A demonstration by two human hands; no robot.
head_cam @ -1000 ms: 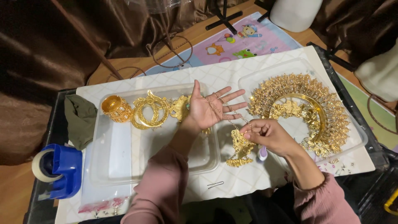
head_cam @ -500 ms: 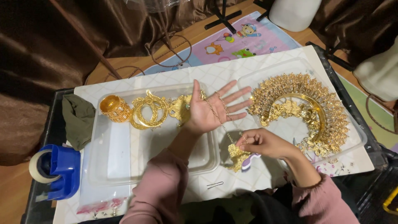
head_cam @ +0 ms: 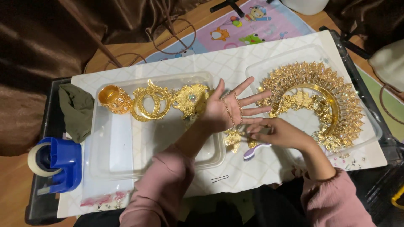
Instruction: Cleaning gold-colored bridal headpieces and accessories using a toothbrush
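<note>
Since the earlier frame, a gold hand chain (head_cam: 232, 110) has come to drape across the left hand (head_cam: 223, 110), which stays palm up, fingers spread wide. Right hand (head_cam: 275, 133) pinches the chain's lower end just beside it. One hairpin (head_cam: 219, 179), one blue tape dispenser (head_cam: 57, 162), two clear trays (head_cam: 118, 151), one gold bangle (head_cam: 114, 99), one gold crown (head_cam: 320, 101).

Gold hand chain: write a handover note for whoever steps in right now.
Left hand: open, palm up, fingers spread, gold hand chain draped across the palm.
Right hand: pinching the chain's lower end beside the gold pendant piece.
Done: chain laid over the palm.
Left: whether it is fastened cannot be told.
Nearby: gold headdress in the right tray, bangles in the left tray.
</note>
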